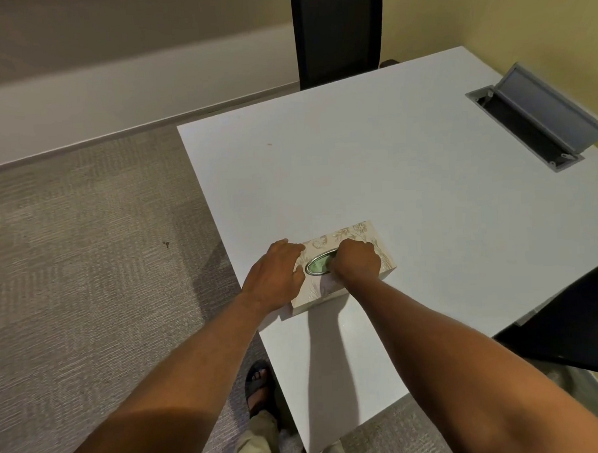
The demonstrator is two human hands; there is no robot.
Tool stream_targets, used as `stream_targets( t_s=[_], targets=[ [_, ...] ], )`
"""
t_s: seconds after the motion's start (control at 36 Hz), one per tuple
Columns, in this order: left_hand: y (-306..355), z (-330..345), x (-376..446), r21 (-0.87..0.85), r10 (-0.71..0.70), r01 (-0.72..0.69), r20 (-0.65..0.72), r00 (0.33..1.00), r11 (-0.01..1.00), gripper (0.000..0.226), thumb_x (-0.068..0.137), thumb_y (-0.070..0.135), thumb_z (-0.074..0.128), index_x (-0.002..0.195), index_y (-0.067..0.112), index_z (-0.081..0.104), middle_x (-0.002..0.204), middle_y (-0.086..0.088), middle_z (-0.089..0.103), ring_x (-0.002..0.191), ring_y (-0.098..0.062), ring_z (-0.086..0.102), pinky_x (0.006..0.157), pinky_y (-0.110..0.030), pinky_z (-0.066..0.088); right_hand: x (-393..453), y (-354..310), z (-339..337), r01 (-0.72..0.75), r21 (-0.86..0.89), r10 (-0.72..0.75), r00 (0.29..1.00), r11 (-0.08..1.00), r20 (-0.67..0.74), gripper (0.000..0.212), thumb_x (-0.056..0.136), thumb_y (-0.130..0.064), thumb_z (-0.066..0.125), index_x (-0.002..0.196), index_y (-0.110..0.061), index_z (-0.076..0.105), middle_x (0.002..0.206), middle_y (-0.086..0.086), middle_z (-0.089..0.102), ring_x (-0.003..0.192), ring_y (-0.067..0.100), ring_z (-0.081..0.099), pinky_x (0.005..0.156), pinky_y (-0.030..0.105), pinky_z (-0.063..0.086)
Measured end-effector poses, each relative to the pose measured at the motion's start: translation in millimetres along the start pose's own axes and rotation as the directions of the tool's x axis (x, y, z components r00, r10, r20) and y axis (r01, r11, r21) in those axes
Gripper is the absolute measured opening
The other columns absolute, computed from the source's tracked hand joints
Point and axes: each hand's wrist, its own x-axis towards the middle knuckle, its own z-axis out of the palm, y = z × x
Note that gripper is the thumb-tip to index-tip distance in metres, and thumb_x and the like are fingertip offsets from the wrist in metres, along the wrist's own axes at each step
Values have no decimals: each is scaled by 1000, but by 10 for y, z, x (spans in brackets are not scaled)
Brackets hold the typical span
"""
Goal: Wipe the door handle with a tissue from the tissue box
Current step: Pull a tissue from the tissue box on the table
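bracing the tissue box [351, 239] near the counter [408, 173]'s near edge, the left hand [274, 273] lay flat, grip wide, on its left end. the right hand [355, 261] sat over the oval slot, grip narrow, fingertips hidden inside; whether they pinched a tissue, i couldn't tell.

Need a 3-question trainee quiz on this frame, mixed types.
1. True or false: the left hand rests flat on the tissue box.
2. Where do the right hand fingers go? A) the box's oval opening B) the cable hatch C) the table edge
3. Fill in: the cable hatch lid stands ____.

Key: 1 true; 2 A; 3 open
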Motion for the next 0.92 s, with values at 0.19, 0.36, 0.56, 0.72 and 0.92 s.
stream_targets(
  t_s=[0.19,0.36,0.56,0.72,0.92],
  targets=[
    [31,84,37,139,21,-42,152,988,989,104,89,65,57,164,17,3,171,-2,-3,157,-23,-14,128,-45,0,36,12,-91,-5,5,5,1000,1000,22,23,86,-17,55,107,-12,64,109,8,68,107,30,61,86,38,53],
    [-6,205,61,192,-50,6,225,973,981,128,75,81,59,161,21,-14,170,-2,-16,155,-28,-21,126,-55,-5,56,-46,-68,47,-77,-46,999,996,9,20,85,-16,55,103,-14,64,109,7,67,108,29,60,85,38,50],
    [-21,248,63,156,-38,4,216,976,988,129,76,75,65,161,20,-16,170,-3,-15,156,-30,-16,126,-48,0,73,-101,-50,66,-97,-64,998,993,26,17,86,-18,57,101,-13,64,107,7,67,105,29,61,86,38,51],
    [-27,247,66,166,-39,3,215,976,986,129,77,74,65,161,20,-16,170,-3,-16,156,-31,-14,126,-47,1,58,-166,-32,34,-66,-30,998,997,50,15,84,-18,61,99,-15,64,105,5,68,103,27,63,87,37,52],
    [-29,252,58,170,-24,-11,199,980,985,128,77,74,64,161,19,-15,170,-5,-14,156,-31,-13,126,-47,2,25,-148,24,23,-50,-21,999,998,33,23,85,-16,59,107,-12,64,108,7,68,106,29,62,87,38,53]
  ],
)
